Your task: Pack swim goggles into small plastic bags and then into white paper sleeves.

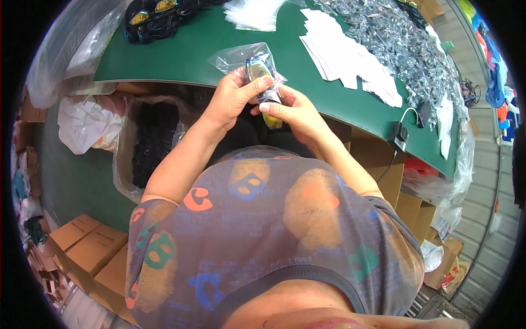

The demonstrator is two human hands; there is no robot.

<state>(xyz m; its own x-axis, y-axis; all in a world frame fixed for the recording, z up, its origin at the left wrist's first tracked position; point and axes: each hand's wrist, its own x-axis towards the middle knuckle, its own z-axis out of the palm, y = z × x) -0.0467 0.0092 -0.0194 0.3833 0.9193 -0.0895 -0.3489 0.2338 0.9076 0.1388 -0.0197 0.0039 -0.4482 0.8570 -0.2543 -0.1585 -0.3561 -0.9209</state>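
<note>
White slips (346, 59) near right hand (296, 114), clear-plastic heap (383, 41) beyond

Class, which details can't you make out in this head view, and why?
Head view: goggles, partly hidden by left hand and right hand.
Head view: dark goggles pile, cut off by the upper edge.
Head view: heap of clear packets, single pieces too small.
Head view: black items in lined box, lost in shadow.

Large red, blue and green letters (189, 201) and small illegible print (290, 261) mark the grey shirt (257, 230).
</note>
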